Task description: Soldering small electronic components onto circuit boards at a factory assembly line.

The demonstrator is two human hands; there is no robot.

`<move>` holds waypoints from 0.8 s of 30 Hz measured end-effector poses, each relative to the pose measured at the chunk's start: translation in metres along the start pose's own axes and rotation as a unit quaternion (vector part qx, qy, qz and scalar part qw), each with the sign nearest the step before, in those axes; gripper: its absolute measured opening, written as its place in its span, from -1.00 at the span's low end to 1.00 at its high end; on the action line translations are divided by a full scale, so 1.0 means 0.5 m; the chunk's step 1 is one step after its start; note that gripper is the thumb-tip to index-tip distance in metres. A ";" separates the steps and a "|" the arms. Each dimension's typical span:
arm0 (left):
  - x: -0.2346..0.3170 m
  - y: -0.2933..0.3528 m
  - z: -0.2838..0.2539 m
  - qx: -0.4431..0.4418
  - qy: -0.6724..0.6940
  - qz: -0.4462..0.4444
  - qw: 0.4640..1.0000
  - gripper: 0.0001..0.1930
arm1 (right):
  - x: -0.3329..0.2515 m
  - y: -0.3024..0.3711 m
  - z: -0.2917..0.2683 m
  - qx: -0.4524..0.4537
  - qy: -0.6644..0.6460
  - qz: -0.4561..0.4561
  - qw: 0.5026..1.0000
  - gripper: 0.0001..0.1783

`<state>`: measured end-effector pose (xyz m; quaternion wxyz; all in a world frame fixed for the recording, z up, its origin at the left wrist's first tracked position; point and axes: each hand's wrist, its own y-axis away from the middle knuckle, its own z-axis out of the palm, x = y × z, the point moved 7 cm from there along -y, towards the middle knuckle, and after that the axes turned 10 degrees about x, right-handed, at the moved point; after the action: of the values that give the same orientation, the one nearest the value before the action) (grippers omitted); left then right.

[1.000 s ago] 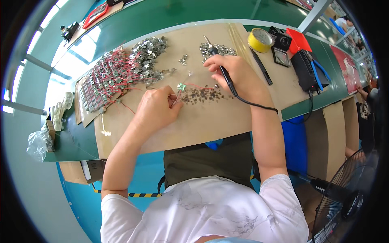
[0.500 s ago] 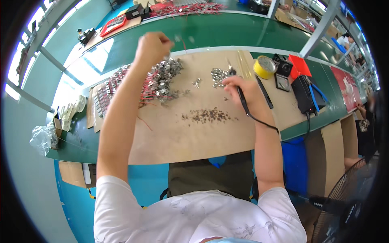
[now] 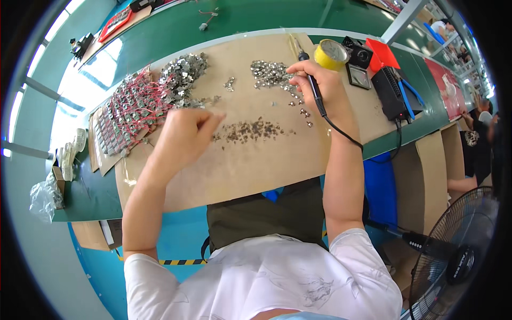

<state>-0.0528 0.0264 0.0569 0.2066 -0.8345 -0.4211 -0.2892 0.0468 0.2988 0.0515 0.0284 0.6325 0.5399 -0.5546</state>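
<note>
A bright workroom holds a long, glossy green worktop (image 3: 90,201), and across it lies a broad tan board sheet (image 3: 256,176). The sheet's left side carries a wide pile of grey metal pieces laced with thin red wires (image 3: 138,101). The left hand (image 3: 184,133) is blurred just beside that pile, its fingers curled; I cannot tell whether they pinch anything. The right hand (image 3: 330,90) is wrapped pen-fashion around a slim black soldering iron with a trailing cable (image 3: 314,86), its tip toward the sheet's far edge. This looks like a pause between two joints; the next move seems to call for steadying a piece and keeping the probably hot tip off bare fingers.

A heap of shiny silver metal bits (image 3: 269,74) lies left of the iron; dark brown flecks (image 3: 253,130) are scattered mid-sheet. Half a second ago the left hand was raised over the sheet's far edge; now it is low, and more silver strays trail from the heap. A lone grey piece with a red wire (image 3: 204,26) rests on the green surface beyond the sheet.
</note>
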 end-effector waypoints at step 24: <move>-0.352 0.188 -0.330 0.284 -0.133 -0.101 0.944 -0.74 | -0.081 0.035 0.094 -0.169 0.043 -0.064 0.982 -0.61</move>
<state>-0.1104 -0.2261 0.0552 0.3467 -0.7250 -0.5918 -0.0632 0.0356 0.2355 0.0532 0.0761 0.6059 0.6664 -0.4278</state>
